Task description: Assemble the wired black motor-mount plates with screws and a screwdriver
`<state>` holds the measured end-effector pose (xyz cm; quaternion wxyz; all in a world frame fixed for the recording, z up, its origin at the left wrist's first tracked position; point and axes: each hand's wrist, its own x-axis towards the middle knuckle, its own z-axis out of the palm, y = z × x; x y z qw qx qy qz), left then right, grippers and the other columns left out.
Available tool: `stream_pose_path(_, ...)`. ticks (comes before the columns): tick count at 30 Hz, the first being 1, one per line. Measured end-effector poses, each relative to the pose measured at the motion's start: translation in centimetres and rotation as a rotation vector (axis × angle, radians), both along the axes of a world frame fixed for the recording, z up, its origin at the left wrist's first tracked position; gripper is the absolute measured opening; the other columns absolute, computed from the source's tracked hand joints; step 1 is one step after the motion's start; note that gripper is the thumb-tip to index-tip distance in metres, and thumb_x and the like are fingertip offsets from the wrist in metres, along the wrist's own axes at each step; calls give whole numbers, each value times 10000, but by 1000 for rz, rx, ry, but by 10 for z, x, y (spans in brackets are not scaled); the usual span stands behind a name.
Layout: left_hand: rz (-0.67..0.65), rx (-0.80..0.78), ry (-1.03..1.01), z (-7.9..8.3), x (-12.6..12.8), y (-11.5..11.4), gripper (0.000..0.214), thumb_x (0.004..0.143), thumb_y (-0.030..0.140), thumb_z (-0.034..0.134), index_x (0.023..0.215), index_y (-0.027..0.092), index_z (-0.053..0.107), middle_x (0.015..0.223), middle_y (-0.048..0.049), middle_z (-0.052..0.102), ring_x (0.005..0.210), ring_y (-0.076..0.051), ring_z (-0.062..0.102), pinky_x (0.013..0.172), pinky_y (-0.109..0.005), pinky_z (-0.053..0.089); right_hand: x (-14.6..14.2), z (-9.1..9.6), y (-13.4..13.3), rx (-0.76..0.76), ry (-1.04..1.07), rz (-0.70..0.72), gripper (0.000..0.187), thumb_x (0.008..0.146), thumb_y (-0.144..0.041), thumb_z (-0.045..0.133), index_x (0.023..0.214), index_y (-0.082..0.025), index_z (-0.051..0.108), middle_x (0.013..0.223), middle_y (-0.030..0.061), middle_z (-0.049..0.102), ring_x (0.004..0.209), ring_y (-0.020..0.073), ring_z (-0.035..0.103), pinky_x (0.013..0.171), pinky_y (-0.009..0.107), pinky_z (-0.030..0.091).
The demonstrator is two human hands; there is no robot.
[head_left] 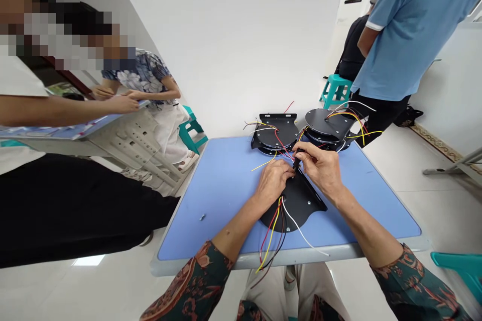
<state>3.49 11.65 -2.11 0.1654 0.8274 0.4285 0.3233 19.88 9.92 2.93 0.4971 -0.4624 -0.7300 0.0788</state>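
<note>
A black metal plate [301,203] with a round end lies on the blue table [226,185] in front of me. Red, yellow, black and white wires [273,235] hang from it over the near edge. My left hand [273,180] rests closed on the plate's far end, fingers pinched at a small black part [296,163]. My right hand [322,165] is closed on the same small black part from the right, fingertips meeting the left hand's.
Two stacks of similar black plates with wires, one [276,132] and another [327,125], sit at the table's far edge. A small screw [202,217] lies at the left. People sit at a table on the left; another person [399,34] stands far right near teal stools.
</note>
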Motion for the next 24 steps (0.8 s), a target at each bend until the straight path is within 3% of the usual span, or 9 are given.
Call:
stream_pose_path(5,-24,16,8,-1,-1,2,174,938,121,610,868,190,754,953,-51,757,953,-218,682,919,-348,519,-2,-5,3,13,27,-134,255,951,-428,616,951,-204,738,632,-15,665,491,107,560,557,229,410)
stream_pose_path(10,-15,-11,-119,-1,0,2,210,977,148,531,1003,201,733,988,-49,768,955,-201,704,919,-330,543,-3,-10,3,1,127,-127,299,944,-483,592,954,-207,707,670,-15,673,503,108,564,579,237,453)
stream_pose_path(15,82,-130,-411,6,-4,2,254,982,171,464,1082,190,697,949,-45,767,820,-155,725,777,-268,583,19,16,-1,89,606,-121,295,948,-500,545,1019,-226,627,719,-21,628,579,129,589,554,255,490)
stream_pose_path(17,120,-191,-480,13,-10,1,229,956,170,490,1042,176,702,905,-45,766,781,-149,722,753,-260,580,33,31,-3,-30,704,-68,274,912,-504,565,939,-233,583,662,-53,531,524,116,535,483,237,441)
stream_pose_path(19,133,-248,-479,23,-18,-4,196,912,152,528,980,173,710,848,-35,761,745,-145,713,728,-251,572,43,40,-6,-322,603,-9,293,854,-513,601,830,-227,542,612,-75,456,431,89,414,401,220,330)
stream_pose_path(21,137,-261,-411,34,-29,-15,158,868,151,578,930,187,719,820,-19,759,740,-149,708,726,-253,565,48,39,-9,-580,326,-17,327,815,-519,630,743,-218,522,569,-78,420,413,73,326,393,215,238)
stream_pose_path(24,174,-201,-311,40,-45,-45,139,856,169,615,922,211,731,846,-14,771,777,-163,717,765,-273,559,45,25,-15,-653,-173,-87,344,807,-479,653,646,-197,539,539,-44,447,504,94,371,468,223,237)
